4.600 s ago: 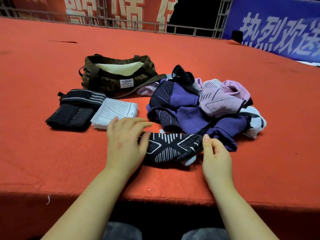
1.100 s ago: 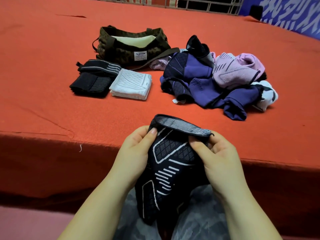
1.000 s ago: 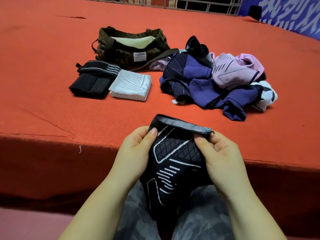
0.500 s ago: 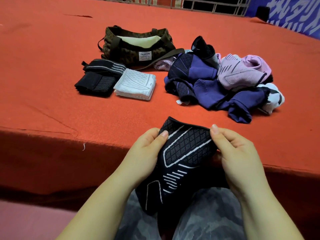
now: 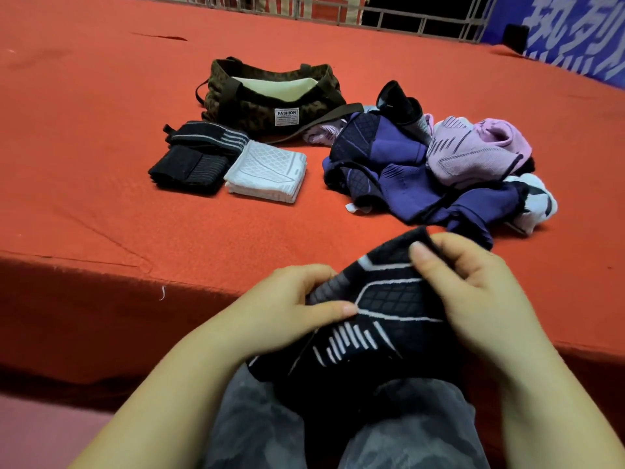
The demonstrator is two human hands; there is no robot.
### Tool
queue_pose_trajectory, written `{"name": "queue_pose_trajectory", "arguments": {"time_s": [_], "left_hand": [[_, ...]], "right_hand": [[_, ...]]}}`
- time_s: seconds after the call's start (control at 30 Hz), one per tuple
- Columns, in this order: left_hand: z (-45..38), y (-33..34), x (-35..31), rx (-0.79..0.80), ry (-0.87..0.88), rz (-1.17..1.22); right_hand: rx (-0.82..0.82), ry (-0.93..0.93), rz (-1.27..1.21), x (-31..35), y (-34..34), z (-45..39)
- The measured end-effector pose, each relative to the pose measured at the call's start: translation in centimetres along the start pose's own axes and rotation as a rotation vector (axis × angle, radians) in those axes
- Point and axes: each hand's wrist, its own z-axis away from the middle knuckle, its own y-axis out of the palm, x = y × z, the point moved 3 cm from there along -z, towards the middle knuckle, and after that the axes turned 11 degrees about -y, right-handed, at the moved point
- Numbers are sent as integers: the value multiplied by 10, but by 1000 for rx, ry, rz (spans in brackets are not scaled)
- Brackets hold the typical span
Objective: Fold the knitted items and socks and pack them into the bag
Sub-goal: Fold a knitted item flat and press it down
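Left grip (image 5: 287, 309) and right grip (image 5: 473, 296) both pinching a black patterned sock (image 5: 378, 316), red-covered surface (image 5: 101, 164) beyond, open bag (image 5: 270, 96) farther, metal railing (image 5: 422, 22) and blue banner (image 5: 575, 35) behind

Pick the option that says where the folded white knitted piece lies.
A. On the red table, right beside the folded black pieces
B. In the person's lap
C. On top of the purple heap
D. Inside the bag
A: the folded white knitted piece lies on the red table, against the folded black pieces, in front of the bag.
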Motion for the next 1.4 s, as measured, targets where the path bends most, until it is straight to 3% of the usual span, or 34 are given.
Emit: {"name": "queue_pose_trajectory", "arguments": {"time_s": [0.1, 0.2, 0.4, 0.5, 0.57, 0.67, 0.73, 0.87, 1.0, 1.17, 1.27, 1.4], "left_hand": [[0, -15, 10, 52, -135, 30], [-2, -32, 13, -68, -213, 107], [-10, -43, 16, -261, -305, 907], [-21, -50, 12, -329, -232, 1071], [-25, -53, 14, -416, -234, 777], [-23, -52, 31, -533, -268, 7], [-18, -48, 37, -565, -304, -173], [-10, -38, 35, -569, -351, -178], [-9, -34, 29, -586, -367, -176], [-9, -36, 26, -570, -392, -340], [-13, -36, 24, -511, -410, -395], [-20, -37, 24, -466, -383, -244]], "right_hand": [[-243, 81, -25, -11, -25, -2], [-357, 110, 62, -20, -38, -2], [-476, 150, 138, -34, -41, -9], [-470, 186, 163, -41, -42, -22], [-324, 242, 302, -45, -39, -26], [-141, 337, 584, -52, -32, -16], [-154, 350, 675, -56, -29, -5], [-287, 333, 617, -59, -30, 7], [-296, 288, 617, -61, -32, 11], [-363, 264, 620, -62, -39, 14], [-316, 260, 624, -64, -39, 13], [-312, 207, 506, -62, -41, 11]]}}
